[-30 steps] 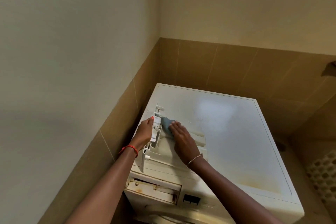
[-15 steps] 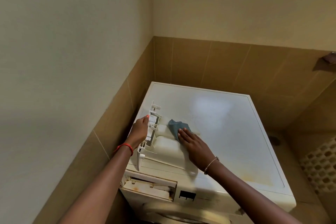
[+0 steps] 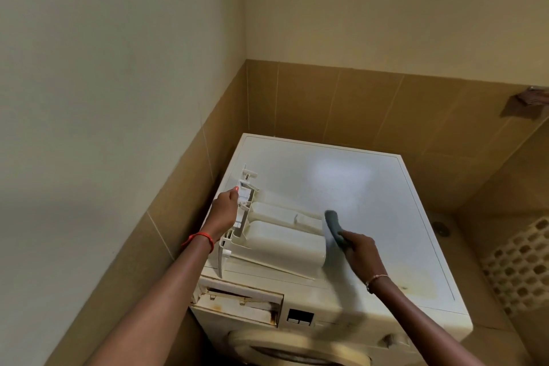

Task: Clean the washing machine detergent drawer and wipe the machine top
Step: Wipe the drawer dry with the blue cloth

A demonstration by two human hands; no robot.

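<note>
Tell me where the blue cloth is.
In the head view, the blue cloth is held by the right hand, just right of the detergent drawer.

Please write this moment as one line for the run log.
left hand: holds detergent drawer on machine top | right hand: grips blue cloth beside drawer | drawer slot: open

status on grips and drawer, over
Left grip holds drawer by its front end. Drawer out, on machine top. Right grip holds cloth beside drawer. Nothing in the way.
</note>
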